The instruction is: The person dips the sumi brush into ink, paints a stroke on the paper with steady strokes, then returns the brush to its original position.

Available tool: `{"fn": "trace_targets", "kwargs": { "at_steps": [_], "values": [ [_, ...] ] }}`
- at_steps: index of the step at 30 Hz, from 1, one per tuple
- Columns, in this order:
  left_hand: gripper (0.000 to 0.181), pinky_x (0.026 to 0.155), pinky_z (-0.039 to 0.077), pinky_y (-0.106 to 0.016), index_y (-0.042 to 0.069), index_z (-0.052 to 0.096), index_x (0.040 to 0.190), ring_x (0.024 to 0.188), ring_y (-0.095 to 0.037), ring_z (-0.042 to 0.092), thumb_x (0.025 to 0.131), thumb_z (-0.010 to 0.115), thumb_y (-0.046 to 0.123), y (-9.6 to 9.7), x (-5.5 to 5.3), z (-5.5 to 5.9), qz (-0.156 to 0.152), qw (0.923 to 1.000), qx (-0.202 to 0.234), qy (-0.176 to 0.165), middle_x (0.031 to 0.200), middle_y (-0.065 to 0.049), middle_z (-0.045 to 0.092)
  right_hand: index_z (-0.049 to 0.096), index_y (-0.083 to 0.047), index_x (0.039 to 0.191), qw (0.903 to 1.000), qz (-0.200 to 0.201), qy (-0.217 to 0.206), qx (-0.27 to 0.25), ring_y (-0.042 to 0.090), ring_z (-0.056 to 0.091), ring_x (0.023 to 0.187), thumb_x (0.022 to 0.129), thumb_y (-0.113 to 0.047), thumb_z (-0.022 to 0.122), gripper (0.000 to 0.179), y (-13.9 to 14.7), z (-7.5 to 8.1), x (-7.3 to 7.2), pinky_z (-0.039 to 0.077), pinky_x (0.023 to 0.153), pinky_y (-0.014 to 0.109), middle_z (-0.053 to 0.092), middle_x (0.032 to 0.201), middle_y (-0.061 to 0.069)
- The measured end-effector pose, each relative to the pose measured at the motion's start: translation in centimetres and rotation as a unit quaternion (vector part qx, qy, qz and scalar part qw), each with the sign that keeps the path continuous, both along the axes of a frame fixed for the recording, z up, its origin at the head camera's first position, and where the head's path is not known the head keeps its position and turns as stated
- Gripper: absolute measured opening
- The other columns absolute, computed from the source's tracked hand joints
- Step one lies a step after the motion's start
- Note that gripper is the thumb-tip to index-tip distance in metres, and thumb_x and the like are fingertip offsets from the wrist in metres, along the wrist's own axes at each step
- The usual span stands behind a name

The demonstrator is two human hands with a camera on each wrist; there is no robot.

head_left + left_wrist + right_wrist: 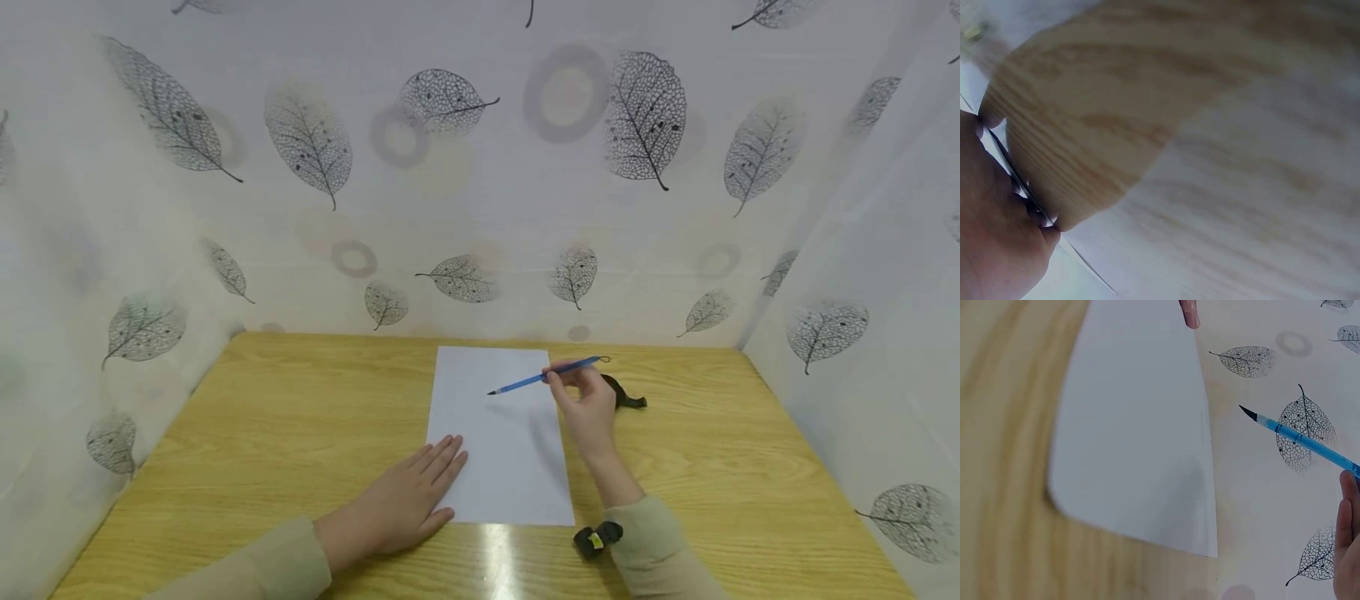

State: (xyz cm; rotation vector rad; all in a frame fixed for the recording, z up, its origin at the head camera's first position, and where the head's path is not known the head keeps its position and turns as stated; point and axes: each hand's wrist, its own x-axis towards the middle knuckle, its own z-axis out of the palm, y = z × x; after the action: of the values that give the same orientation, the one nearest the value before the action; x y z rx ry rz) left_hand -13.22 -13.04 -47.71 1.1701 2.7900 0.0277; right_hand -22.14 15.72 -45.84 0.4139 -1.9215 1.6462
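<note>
A blue paintbrush (521, 383) with a dark pointed tip is pinched between the thumb and fingers of my right hand (588, 408). Its tip points left, over a white sheet of paper (498, 450) lying on the table. In the right wrist view, the paintbrush (1307, 441) shows its dark bristles and pale collar, apart from the paper (1129, 425). My left hand (412, 500) lies with straight fingers on the sheet's lower left edge. The left wrist view shows part of that hand (1000, 219) at the paper's edge, partly blurred.
A small black object (632, 402) lies on the table behind my right hand, partly hidden by it. A black device (597, 540) sits at the right wrist. Leaf-patterned cloth (465, 208) borders the wooden table (315, 417) at the back and sides.
</note>
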Motion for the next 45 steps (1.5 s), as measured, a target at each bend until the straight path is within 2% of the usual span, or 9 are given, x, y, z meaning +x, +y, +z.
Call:
{"fn": "trace_targets", "kwargs": {
  "at_steps": [7,12,14,21,27,30,35,42,45],
  "values": [
    [0.070,0.132,0.032,-0.045,0.004,0.030,0.167,0.164,-0.031,0.026,0.113,0.041,0.047,0.0,0.0,-0.1,0.005,0.9999,-0.006,-0.007,0.177,-0.017,0.023,0.074,0.008,0.102,0.9998,0.007,-0.012,0.015,-0.001,0.073,0.081,0.093,0.008,0.075,0.009,-0.7,-0.2,-0.1,0.058,0.080,0.012,0.079,0.093,0.027],
    [0.071,0.132,0.032,-0.045,0.004,0.030,0.167,0.164,-0.031,0.026,0.113,0.041,0.047,0.0,0.0,-0.2,0.004,1.0000,-0.006,-0.004,0.177,-0.017,0.023,0.076,0.006,0.102,0.9992,0.006,-0.034,0.020,0.012,0.076,0.080,0.092,0.008,0.075,0.010,-1.1,-0.2,0.0,0.056,0.077,0.012,0.080,0.093,0.025],
    [0.071,0.133,0.031,-0.045,0.004,0.029,0.167,0.165,-0.031,0.025,0.113,0.040,0.048,0.0,0.0,-0.2,0.005,0.9999,-0.011,-0.006,0.177,-0.016,0.022,0.076,0.006,0.102,0.9989,0.004,-0.043,0.020,0.013,0.076,0.079,0.092,0.010,0.075,0.011,-1.2,-0.2,-0.1,0.056,0.077,0.011,0.080,0.094,0.025],
    [0.071,0.133,0.030,-0.044,0.005,0.028,0.168,0.165,-0.030,0.024,0.113,0.040,0.048,0.1,-0.2,-0.2,0.007,0.9998,-0.016,-0.005,0.178,-0.016,0.021,0.074,0.010,0.102,0.9989,0.009,-0.044,0.013,0.011,0.075,0.079,0.090,0.012,0.075,0.012,-2.0,-0.3,-0.5,0.055,0.074,0.009,0.079,0.096,0.028],
    [0.071,0.133,0.031,-0.044,0.006,0.028,0.168,0.165,-0.029,0.024,0.113,0.039,0.049,0.2,-0.2,-0.1,0.009,0.9997,-0.020,-0.008,0.178,-0.015,0.021,0.075,0.007,0.101,0.9985,0.019,-0.050,0.012,-0.002,0.072,0.080,0.092,0.011,0.075,0.010,-2.4,-0.4,-0.7,0.057,0.075,0.010,0.079,0.094,0.026],
    [0.071,0.133,0.031,-0.044,0.006,0.028,0.168,0.165,-0.029,0.024,0.113,0.039,0.050,0.2,-0.2,-0.1,0.010,0.9997,-0.018,-0.012,0.178,-0.014,0.021,0.075,0.008,0.101,0.9984,0.026,-0.048,0.014,-0.003,0.072,0.079,0.091,0.011,0.075,0.010,-2.5,-0.6,-0.8,0.057,0.075,0.010,0.079,0.092,0.027],
    [0.071,0.133,0.031,-0.044,0.007,0.028,0.168,0.165,-0.028,0.024,0.113,0.038,0.050,0.1,-0.2,-0.2,0.010,0.9997,-0.017,-0.014,0.178,-0.013,0.021,0.076,0.006,0.100,0.9982,0.027,-0.049,0.021,0.001,0.072,0.078,0.092,0.010,0.075,0.010,-2.8,-0.7,-0.9,0.057,0.073,0.010,0.079,0.090,0.025],
    [0.071,0.133,0.031,-0.044,0.005,0.029,0.168,0.165,-0.029,0.024,0.113,0.040,0.048,0.1,-0.2,-0.5,0.007,0.9999,-0.012,-0.004,0.178,-0.015,0.022,0.075,0.007,0.101,0.9979,0.021,-0.052,0.032,0.017,0.077,0.078,0.092,0.009,0.075,0.009,-3.1,-0.7,-0.9,0.056,0.074,0.010,0.080,0.090,0.025],
    [0.070,0.133,0.031,-0.044,0.005,0.029,0.168,0.165,-0.029,0.024,0.113,0.040,0.048,0.0,-0.2,-0.5,0.006,0.9999,-0.010,-0.001,0.178,-0.015,0.022,0.075,0.008,0.100,0.9976,0.021,-0.056,0.034,0.018,0.078,0.078,0.091,0.011,0.075,0.010,-3.2,-0.7,-1.0,0.057,0.074,0.010,0.080,0.090,0.025]
  ]
}}
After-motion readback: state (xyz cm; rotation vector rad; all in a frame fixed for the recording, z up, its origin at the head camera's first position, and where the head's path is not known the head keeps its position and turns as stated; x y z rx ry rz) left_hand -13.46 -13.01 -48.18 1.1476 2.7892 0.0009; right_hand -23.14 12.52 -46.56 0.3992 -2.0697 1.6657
